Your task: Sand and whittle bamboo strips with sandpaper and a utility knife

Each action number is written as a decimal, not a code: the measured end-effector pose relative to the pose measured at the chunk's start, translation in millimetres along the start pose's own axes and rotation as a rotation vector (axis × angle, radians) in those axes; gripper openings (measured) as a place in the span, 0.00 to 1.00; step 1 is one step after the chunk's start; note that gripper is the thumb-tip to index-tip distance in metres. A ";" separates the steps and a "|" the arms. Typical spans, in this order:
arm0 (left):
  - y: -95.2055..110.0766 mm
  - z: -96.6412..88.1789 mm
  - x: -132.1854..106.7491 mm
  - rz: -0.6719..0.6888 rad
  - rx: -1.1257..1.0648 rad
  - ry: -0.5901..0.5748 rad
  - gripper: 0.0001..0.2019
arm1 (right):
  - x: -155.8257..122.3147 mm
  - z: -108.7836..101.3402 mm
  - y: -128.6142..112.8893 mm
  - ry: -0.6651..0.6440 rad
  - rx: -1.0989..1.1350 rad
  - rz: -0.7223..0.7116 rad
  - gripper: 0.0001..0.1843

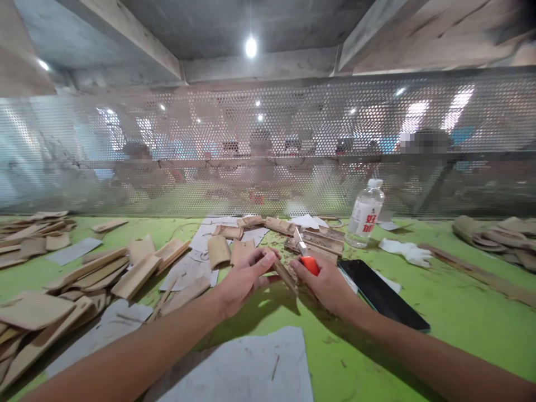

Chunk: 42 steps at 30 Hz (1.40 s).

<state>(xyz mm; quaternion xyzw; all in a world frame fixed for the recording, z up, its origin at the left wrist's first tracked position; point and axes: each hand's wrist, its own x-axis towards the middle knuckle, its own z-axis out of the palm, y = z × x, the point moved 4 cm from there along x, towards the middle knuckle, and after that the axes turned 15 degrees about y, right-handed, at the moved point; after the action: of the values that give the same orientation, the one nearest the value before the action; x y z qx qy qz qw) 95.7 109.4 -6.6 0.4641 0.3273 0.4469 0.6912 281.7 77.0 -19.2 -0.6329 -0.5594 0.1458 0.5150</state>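
My left hand [243, 279] pinches one end of a short brown bamboo strip [286, 275] held just above the green table [439, 312]. My right hand [324, 285] is closed round an orange-handled utility knife [307, 258], blade pointing up and away, and also touches the strip's other end. Both hands meet at the table's middle. More curved bamboo pieces [230, 249] lie just behind my hands.
A black phone [383, 294] lies right of my right hand. A clear plastic bottle [365, 215] and a white glove [408, 251] sit behind it. Bamboo slats [84, 279] pile up at left, more at far right [494, 231]. Grey paper sheets [247, 368] lie near me. A perforated metal screen [268, 145] closes the back; other people sit behind it.
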 end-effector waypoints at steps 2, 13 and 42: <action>2.1 0.6 0.9 0.042 -0.007 0.032 0.18 | -1.2 -1.0 -1.7 0.010 0.028 0.027 0.20; 4.8 -13.2 10.1 0.107 0.412 0.065 0.25 | 0.2 8.2 11.9 -0.126 0.309 0.428 0.24; -32.0 -7.2 -37.2 -0.214 0.331 -0.074 0.32 | -57.4 -20.8 -21.6 -0.419 -0.614 -0.249 0.09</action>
<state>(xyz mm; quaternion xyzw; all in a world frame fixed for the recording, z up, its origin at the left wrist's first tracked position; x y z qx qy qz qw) 85.2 72.2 -37.7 0.5502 0.4183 0.2938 0.6603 266.5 14.2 -15.2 -0.6413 -0.7426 0.0343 0.1900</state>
